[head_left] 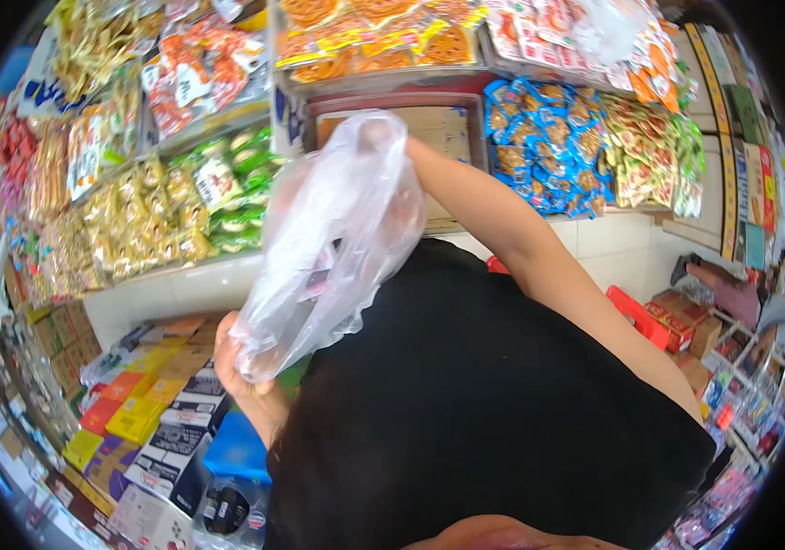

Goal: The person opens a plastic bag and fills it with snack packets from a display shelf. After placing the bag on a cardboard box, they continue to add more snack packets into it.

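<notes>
A thin, translucent white plastic bag (324,247) stretches in front of my chest, tilted from upper right to lower left. My left hand (241,357) is closed on its lower left end, fingers bunched in the film. At the upper end, my right hand (411,158) meets the bag; plastic covers its fingers, so I cannot make out their grip or whether they are inside or behind it. Something small and dark shows faintly through the film. Beyond the bag is a display bin (452,128) with a brown cardboard bottom.
Blue-wrapped snack packets (548,137) fill a bin on the right, beside green-and-red packets (645,151). Gold snack packs (149,211) lie in the left bins. Orange round snacks (379,46) sit at the back. Stacked cartons (149,412) stand at lower left, and a red stool (635,312) at right.
</notes>
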`<state>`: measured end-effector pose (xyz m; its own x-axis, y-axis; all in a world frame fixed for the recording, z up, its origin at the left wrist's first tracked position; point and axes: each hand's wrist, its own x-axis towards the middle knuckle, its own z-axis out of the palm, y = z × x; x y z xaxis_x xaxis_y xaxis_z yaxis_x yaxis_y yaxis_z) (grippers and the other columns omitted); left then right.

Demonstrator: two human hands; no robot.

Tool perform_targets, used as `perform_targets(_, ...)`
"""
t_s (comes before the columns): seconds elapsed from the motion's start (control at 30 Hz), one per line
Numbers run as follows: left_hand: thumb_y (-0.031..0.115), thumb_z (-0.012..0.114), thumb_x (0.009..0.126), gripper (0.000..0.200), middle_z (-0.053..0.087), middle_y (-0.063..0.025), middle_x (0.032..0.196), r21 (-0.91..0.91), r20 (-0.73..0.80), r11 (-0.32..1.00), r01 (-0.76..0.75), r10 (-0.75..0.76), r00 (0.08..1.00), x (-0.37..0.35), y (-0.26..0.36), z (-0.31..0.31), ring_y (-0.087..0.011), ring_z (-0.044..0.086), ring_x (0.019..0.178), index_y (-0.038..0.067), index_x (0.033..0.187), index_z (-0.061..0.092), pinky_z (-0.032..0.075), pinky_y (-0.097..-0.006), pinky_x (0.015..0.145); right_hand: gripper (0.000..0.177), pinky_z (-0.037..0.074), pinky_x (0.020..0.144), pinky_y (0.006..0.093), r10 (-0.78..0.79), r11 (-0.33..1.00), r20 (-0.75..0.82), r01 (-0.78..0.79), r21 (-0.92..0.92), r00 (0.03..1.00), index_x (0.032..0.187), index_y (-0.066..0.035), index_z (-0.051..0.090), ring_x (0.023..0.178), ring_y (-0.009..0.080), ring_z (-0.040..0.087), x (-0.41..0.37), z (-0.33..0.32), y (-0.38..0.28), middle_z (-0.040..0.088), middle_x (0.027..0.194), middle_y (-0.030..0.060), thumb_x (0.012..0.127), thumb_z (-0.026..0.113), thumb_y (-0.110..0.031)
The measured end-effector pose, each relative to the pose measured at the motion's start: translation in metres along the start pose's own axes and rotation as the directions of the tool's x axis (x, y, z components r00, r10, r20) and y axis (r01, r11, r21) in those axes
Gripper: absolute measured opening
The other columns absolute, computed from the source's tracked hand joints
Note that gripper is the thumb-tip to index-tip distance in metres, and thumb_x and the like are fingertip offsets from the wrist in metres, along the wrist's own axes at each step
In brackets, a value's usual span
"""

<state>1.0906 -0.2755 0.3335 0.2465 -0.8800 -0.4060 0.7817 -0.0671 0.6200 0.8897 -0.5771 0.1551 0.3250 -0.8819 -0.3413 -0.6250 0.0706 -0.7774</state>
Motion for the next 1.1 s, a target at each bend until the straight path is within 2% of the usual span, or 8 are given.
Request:
perform_targets(0.07, 0.018, 0.062, 0.080, 0.044, 0.053, -0.0270, 0.107, 0.742, 0.376, 0.331, -0.583, 0.515, 0.771, -0.004, -0.011, -0.012, -0.0316, 0.057, 0.088, 0.001, 0.117, 0.047, 0.049, -0.0415, 0.076, 0.035, 0.049, 0.081, 0.0361, -0.003, 0.999, -0.024, 0.004, 0.046, 1.000, 0.103, -0.001, 0.061, 0.089, 0.0252, 0.063, 0.001, 0.004, -0.004, 0.064, 0.102, 0.0138, 0.074, 0.067, -0.019)
perform_targets(0.1, 0.022, 0.065, 0.080, 0.054, 0.047, -0.0283, 0.114, 0.792, 0.403, 0.247, -0.558, 0.474, 0.783, -0.006, -0.007, -0.017, -0.0357, 0.054, 0.094, 0.006, 0.125, 0.039, 0.047, -0.0445, 0.079, 0.035, 0.049, 0.081, 0.0360, -0.009, 0.997, -0.033, 0.012, 0.073, 0.999, 0.103, -0.001, 0.061, 0.089, 0.0249, 0.063, 0.008, 0.008, -0.008, 0.064, 0.102, 0.0135, 0.074, 0.067, -0.019)
perform_targets(0.27, 0.020, 0.061, 0.082, 0.048, 0.050, -0.0265, 0.114, 0.662, 0.086, 0.635, -0.398, 0.463, 0.882, 0.001, -0.005, -0.049, -0.0373, 0.053, 0.103, 0.003, 0.123, 0.042, 0.046, -0.0470, 0.086, 0.036, 0.049, 0.081, 0.0352, -0.056, 0.973, -0.059, 0.068, 0.220, 0.997, 0.104, -0.001, 0.061, 0.088, 0.0235, 0.063, 0.008, 0.017, -0.016, 0.064, 0.101, 0.0124, 0.073, 0.068, -0.019)
perform_targets(0.33, 0.017, 0.054, 0.083, 0.040, 0.053, -0.0230, 0.114, -0.322, -0.010, 0.942, 0.090, -0.099, 0.995, 0.006, 0.012, -0.018, -0.0348, 0.053, 0.106, -0.001, 0.118, 0.046, 0.047, -0.0475, 0.087, 0.036, 0.049, 0.080, 0.0348, -0.083, 0.955, -0.063, 0.097, 0.279, 0.995, 0.104, -0.002, 0.061, 0.088, 0.0230, 0.063, -0.002, 0.012, -0.010, 0.064, 0.101, 0.0120, 0.073, 0.068, -0.019)
perform_targets(0.53, 0.017, 0.049, 0.087, 0.030, 0.058, -0.0177, 0.097, -0.191, 0.018, 0.979, 0.071, -0.069, 0.997, 0.011, 0.010, -0.003, -0.0188, 0.059, 0.080, -0.003, 0.109, 0.050, 0.052, -0.0287, 0.068, 0.037, 0.050, 0.080, 0.0339, -0.220, 0.858, -0.012, 0.199, 0.473, 0.975, 0.105, -0.002, 0.060, 0.087, 0.0213, 0.063, -0.036, -0.007, 0.004, 0.064, 0.101, 0.0107, 0.073, 0.069, -0.018)
perform_targets(0.8, 0.014, 0.053, 0.080, 0.039, 0.058, -0.0210, 0.106, -0.154, 0.007, 0.988, 0.029, -0.028, 1.000, 0.014, 0.005, 0.011, -0.0293, 0.057, 0.100, -0.007, 0.112, 0.048, 0.046, -0.0408, 0.088, 0.035, 0.050, 0.072, 0.0269, -0.292, 0.850, -0.053, 0.285, 0.444, 0.955, 0.106, -0.002, 0.058, 0.081, 0.0102, 0.060, -0.042, -0.087, -0.030, 0.064, 0.094, 0.0055, 0.076, 0.069, -0.017)
perform_targets(0.93, 0.018, 0.044, 0.089, 0.024, 0.056, -0.0087, 0.078, -0.348, 0.182, 0.912, 0.216, -0.160, 0.970, 0.023, 0.008, 0.025, -0.0155, 0.054, 0.060, -0.002, 0.101, 0.051, 0.044, -0.0288, 0.047, 0.031, 0.049, 0.068, 0.0242, -0.570, 0.664, -0.349, 0.667, 0.338, 0.744, 0.105, -0.001, 0.058, 0.076, 0.0082, 0.060, -0.108, -0.148, -0.098, 0.064, 0.086, 0.0034, 0.078, 0.068, -0.015)
perform_targets(1.1, 0.017, 0.040, 0.093, 0.018, 0.044, -0.0037, 0.067, -0.448, 0.055, 0.884, 0.135, -0.124, 0.991, 0.031, 0.005, 0.042, -0.0116, 0.037, 0.048, 0.000, 0.095, 0.046, 0.031, -0.0259, 0.042, 0.035, 0.046, 0.079, 0.0316, -0.860, 0.504, -0.021, 0.857, 0.110, 0.509, 0.106, -0.007, 0.059, 0.092, 0.0200, 0.058, -0.162, -0.151, -0.150, 0.062, 0.100, 0.0075, 0.073, 0.070, -0.011)
